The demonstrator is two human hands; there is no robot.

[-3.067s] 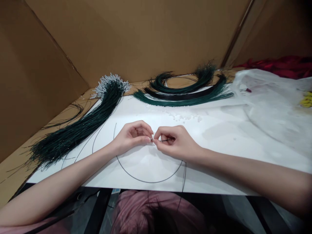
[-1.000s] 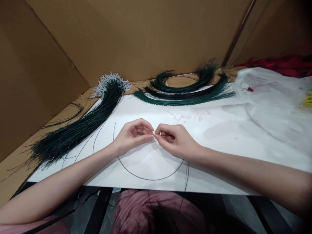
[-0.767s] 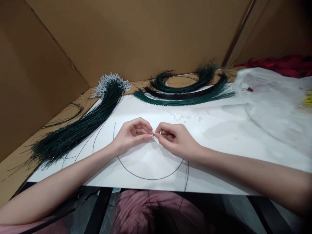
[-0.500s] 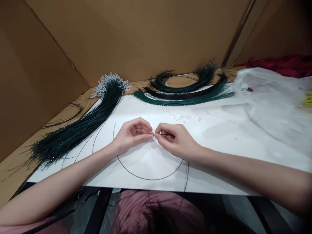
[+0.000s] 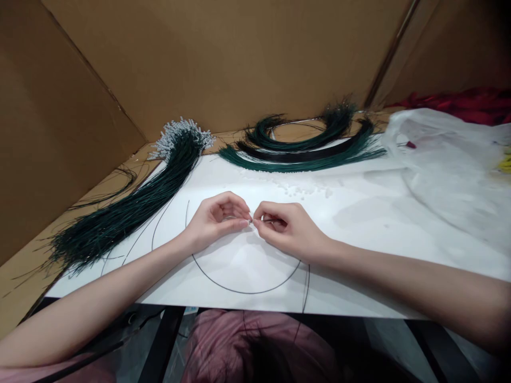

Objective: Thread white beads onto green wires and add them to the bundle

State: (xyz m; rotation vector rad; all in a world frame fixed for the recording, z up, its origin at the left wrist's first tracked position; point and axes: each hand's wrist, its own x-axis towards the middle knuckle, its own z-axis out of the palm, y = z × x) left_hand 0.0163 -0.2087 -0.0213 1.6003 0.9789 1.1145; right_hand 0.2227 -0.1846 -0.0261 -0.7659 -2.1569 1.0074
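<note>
My left hand (image 5: 219, 214) is closed in a pinch, thumb against fingertip, on a tiny white bead (image 5: 250, 222) that is mostly hidden by the fingers. Right at its fingertips, my right hand (image 5: 288, 223) pinches a thin dark wire (image 5: 272, 220), which runs back into the palm. A long dark wire curve (image 5: 247, 293) bows over the white board below both hands. Beyond the hands lie several loose white beads (image 5: 301, 190). Another thin wire (image 5: 306, 290) hangs past the board's front edge.
Left lies a bundle of dark green wire stems (image 5: 131, 213) with white beaded tips (image 5: 181, 138). Curved green and black wire bundles (image 5: 303, 159) rest at the back. A clear plastic bag (image 5: 451, 175) and red material (image 5: 463, 103) are at right. Cardboard walls (image 5: 223, 58) stand behind the white board (image 5: 367, 255).
Both hands keep the same pinch, fingertips together, with hardly any movement. The view has shifted very slightly.
</note>
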